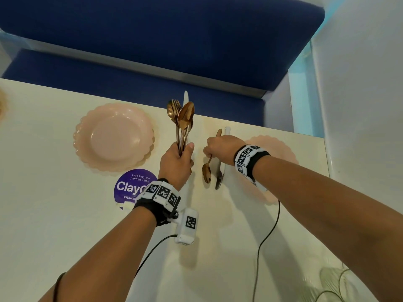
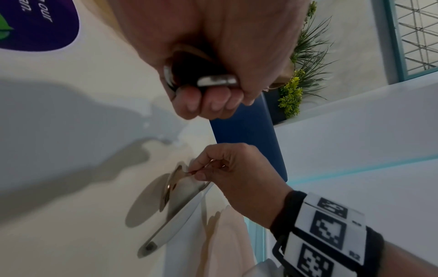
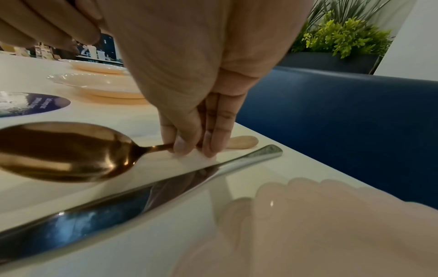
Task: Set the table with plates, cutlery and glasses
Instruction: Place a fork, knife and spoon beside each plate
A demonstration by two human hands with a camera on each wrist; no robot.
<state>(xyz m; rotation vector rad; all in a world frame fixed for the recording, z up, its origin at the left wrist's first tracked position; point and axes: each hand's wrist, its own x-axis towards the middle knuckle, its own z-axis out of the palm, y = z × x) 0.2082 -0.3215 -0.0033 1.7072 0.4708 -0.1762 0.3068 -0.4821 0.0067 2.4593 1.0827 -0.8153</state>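
Note:
My left hand grips a bundle of copper spoons and forks with a pale knife, held upright above the cream table. Their handle ends show inside the fist in the left wrist view. My right hand pinches the handle of a copper spoon low at the table, its bowl pointing toward me. A silver knife lies flat just right of it, beside a pink scalloped plate that my right arm partly hides. A second pink plate sits left of the bundle.
A round purple sticker lies on the table by my left wrist. A blue bench seat runs along the far table edge. Black cables trail over the near right of the table. A potted plant stands behind the bench.

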